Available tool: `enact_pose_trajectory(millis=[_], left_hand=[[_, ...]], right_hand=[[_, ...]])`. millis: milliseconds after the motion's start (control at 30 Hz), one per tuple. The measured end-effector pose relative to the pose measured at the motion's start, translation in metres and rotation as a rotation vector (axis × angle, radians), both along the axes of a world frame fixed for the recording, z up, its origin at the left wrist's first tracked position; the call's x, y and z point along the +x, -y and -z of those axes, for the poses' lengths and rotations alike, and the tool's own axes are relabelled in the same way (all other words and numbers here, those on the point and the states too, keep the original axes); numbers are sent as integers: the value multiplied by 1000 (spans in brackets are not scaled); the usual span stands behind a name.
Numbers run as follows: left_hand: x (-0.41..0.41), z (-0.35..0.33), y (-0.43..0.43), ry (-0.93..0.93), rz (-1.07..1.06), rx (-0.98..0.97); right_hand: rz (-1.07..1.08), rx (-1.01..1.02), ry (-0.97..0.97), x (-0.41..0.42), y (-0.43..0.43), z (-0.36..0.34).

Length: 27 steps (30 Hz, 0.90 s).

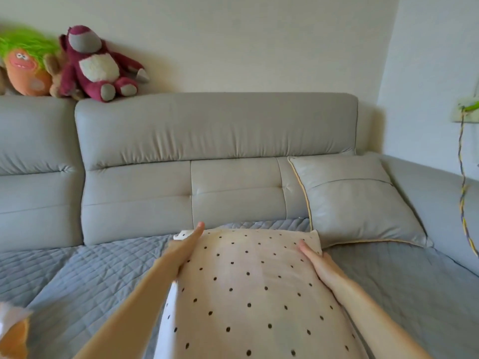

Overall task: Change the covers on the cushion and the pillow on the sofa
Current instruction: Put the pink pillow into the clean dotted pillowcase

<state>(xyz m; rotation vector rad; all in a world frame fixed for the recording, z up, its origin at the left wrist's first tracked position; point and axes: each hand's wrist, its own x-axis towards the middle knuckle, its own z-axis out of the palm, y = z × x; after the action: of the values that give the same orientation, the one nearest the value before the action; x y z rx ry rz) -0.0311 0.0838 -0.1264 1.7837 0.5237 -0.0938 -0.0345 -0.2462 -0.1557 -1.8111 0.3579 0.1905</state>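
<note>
Resting on seat: cream pillow (246, 288) with black dots, lying lengthwise toward the backrest (215, 130); its near end runs out of frame at the bottom.
Writing: small white scrap (181, 235) at the pillow's far left corner, too blurred to read.
Left hand (188, 246): fingers straight, laid along the pillow's far left edge, one fingertip past the corner; curled round nothing.
Right hand (317, 264): flat, fingers straight, on the pillow's far right edge; gripping nothing.
Pillow vs hands: between the 2 hands, both touching its far end.
Cushion (355, 200): grey, yellow piping, leaning tilted in the sofa corner; its lower left corner is just beside the pillow's far right corner, contact unclear.
Edges: backrest near, beyond the pillow's far end.
Open room: quilted blue-grey seat cover (77, 275) spreads wide left of the pillow, narrower at right.
Top of backrest: 2 soft toys, a dark red bear (96, 66) and an orange toy (26, 68) with green hair, well apart from the hands.
Right wall: yellow-blue cord (464, 190) hanging.
</note>
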Motion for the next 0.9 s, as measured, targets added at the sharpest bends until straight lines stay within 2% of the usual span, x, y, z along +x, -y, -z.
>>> enact_pose_trajectory(millis=[100, 200, 333, 467, 567, 600, 667, 700, 733, 767, 800, 833, 900], left_hand=[[29, 13, -7, 59, -118, -128], [44, 18, -10, 156, -128, -8], [55, -10, -9, 396, -167, 333], [76, -57, -34, 675, -307, 300], [104, -62, -48, 755, -409, 352], [113, -56, -51, 742, -412, 377], [130, -29, -61, 615, -309, 455], [135, -11, -65, 483, -212, 556], [143, 13, -72, 340, -124, 652], [144, 33, -76, 187, -55, 685], [145, 52, -78, 75, 9, 635], [139, 64, -77, 18, 50, 555], [123, 73, -71, 28, 45, 414]], right_hand=[[32, 132, -85, 28, 0, 0], [69, 66, -51, 46, -7, -5], [106, -108, 256, 78, -26, -51], [8, -357, 548, 120, -51, -113], [30, -557, 615, 150, -70, -120], [37, -654, 588, 159, -74, -110], [-21, -998, 481, 170, -80, -81], [-83, -1122, 407, 171, -81, -65], [-149, -1150, 333, 172, -82, -47], [-204, -1096, 267, 171, -81, -30], [-246, -1005, 201, 168, -80, -14], [-281, -924, 158, 162, -76, 0], [-301, -809, 145, 148, -66, 18]])
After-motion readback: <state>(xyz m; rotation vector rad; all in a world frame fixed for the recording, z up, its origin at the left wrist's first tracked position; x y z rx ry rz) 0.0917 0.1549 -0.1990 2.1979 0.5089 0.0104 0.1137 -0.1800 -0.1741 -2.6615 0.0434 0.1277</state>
